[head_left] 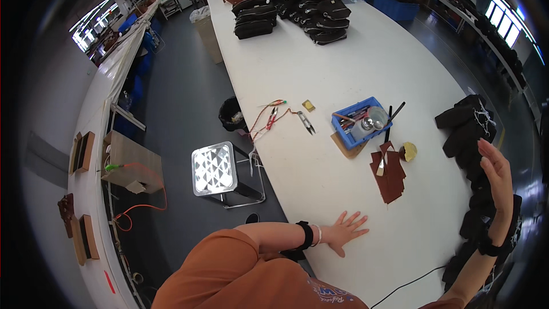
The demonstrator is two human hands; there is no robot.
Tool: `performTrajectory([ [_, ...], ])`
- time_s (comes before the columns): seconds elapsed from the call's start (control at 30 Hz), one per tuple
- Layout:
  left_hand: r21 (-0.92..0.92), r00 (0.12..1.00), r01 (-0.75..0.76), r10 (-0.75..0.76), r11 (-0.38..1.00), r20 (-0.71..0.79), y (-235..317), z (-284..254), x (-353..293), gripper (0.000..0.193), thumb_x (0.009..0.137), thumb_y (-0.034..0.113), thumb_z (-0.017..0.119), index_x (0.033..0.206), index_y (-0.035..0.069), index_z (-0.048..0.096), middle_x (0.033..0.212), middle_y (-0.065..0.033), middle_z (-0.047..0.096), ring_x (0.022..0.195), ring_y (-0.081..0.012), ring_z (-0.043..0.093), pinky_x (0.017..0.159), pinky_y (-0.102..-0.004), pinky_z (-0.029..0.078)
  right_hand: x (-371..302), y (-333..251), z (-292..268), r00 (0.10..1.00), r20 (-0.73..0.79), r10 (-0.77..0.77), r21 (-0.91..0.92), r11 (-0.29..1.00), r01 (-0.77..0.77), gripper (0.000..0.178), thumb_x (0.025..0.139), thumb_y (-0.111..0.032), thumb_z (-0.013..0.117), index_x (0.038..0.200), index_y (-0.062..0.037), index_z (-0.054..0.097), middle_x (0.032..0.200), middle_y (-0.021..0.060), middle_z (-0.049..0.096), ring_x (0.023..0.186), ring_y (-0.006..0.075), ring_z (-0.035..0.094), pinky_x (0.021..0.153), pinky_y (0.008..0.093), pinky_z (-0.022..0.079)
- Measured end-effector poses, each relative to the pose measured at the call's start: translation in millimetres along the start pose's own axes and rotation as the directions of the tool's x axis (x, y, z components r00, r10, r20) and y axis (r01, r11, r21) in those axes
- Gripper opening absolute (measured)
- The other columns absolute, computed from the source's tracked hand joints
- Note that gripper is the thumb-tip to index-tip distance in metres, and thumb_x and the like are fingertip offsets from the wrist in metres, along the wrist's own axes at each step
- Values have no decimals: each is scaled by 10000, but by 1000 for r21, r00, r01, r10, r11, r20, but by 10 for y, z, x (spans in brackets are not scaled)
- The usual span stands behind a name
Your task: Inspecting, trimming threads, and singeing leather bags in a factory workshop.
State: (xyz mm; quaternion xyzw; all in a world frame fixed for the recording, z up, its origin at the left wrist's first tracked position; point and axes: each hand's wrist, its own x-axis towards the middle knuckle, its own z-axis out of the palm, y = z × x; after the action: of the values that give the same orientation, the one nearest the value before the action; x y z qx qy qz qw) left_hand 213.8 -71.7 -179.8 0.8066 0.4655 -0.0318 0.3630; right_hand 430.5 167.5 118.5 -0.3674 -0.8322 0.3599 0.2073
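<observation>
1 empty left hand lies splayed on the table; the right hand, empty, straight-fingered, hides some fingers.

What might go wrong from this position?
The raised right hand could brush the dark bundles beside it. The snips lie with bare points, so a careless reach might prick a finger. A dark handle juts past the blue tray; a passing arm could catch it.
</observation>
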Motion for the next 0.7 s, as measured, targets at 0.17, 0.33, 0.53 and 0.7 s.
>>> performTrajectory([
  [0.17, -487, 961, -158, 246, 859, 124, -346, -218, -824, 913, 827, 421, 638, 1481, 100, 88, 1500, -278, 51, 1402, -415, -4, 1122, -491, 101, -383, -1675, 1344, 903, 253, -347, 226, 929, 294, 510, 852, -270, 653, 1240, 32, 519, 1120, 229, 613, 1020, 296, 621, 830, 354, 502],
  [0.33, -567, 959, -280, 195, 775, -208, -1286, -348, -1902, 592, 894, 305, 588, 1355, -9, 391, 1329, -213, 475, 1221, -332, 471, 1013, -364, 380, -256, -2487, 2148, 621, 304, -723, 752, 582, 310, 395, 828, -141, 695, 1151, 25, 539, 990, 340, 608, 878, 410, 652, 764, 437, 543],
  [0.53, -907, 895, -48, -386, 418, -225, -2147, -501, -2676, 478, 896, 175, 605, 1319, 11, 456, 1245, -171, 550, 1154, -230, 536, 972, -330, 428, 210, -3406, 2436, 584, 511, -631, 718, 687, 114, 693, 739, -114, 728, 1349, -277, 443, 1371, 123, 473, 987, 278, 621, 761, 340, 530],
  [0.7, -923, 733, -67, -609, 378, -303, -2679, -279, -2906, 412, 882, 176, 618, 1242, 0, 526, 1129, -155, 625, 1032, -209, 612, 893, -298, 477, 585, -3310, 2552, 442, 389, -808, 870, 480, 110, 506, 779, -87, 704, 1235, -135, 490, 1202, 223, 531, 939, 349, 627, 766, 389, 534],
])
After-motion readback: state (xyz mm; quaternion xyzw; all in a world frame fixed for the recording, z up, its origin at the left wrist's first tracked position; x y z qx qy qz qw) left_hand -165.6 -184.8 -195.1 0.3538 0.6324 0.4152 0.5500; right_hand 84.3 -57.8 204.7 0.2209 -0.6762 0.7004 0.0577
